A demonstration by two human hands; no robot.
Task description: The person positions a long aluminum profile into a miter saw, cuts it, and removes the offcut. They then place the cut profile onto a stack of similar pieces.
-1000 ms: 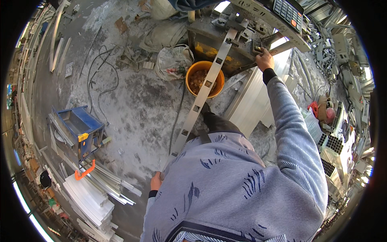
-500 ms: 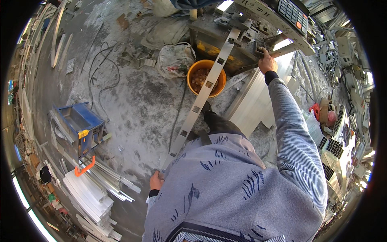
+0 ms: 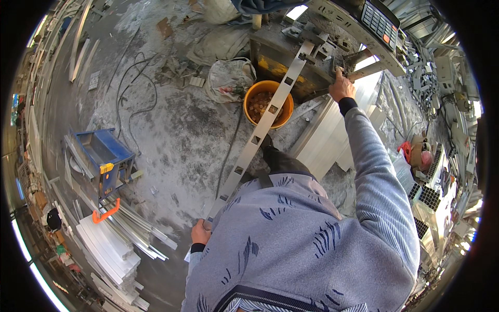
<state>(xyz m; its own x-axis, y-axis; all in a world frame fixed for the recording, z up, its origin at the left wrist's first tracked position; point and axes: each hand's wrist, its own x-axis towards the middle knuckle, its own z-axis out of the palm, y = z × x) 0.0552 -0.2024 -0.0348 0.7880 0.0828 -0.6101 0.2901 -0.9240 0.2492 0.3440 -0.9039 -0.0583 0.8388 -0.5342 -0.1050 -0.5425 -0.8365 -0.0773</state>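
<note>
A long silvery metal bar [image 3: 248, 152] with square cut-outs along it slants from my lower left up to a bench-mounted machine [image 3: 326, 51]. My left hand [image 3: 200, 232] is closed round the bar's near end, beside my clothing. The far end rests among the machine's metal blocks. At the machine's near right side, my right hand [image 3: 342, 89] has one finger pointing up and the others curled; what they grip, if anything, is hidden. Beneath the bar stands an orange bucket [image 3: 248, 115] with small scrap pieces in it.
A blue metal stand [image 3: 112, 156] with an orange handle [image 3: 106, 211] is at left, beside stacked pale profiles [image 3: 109, 249]. Wide metal lengths [image 3: 319, 138] lie below my right arm. A cable [image 3: 120, 99] loops over the dusty floor. A calculator [image 3: 381, 23] sits at top right.
My right hand has drawn slightly back toward me and left against the machine. A dark piece seen across the bar's far end no longer shows there. The view has shifted a little.
</note>
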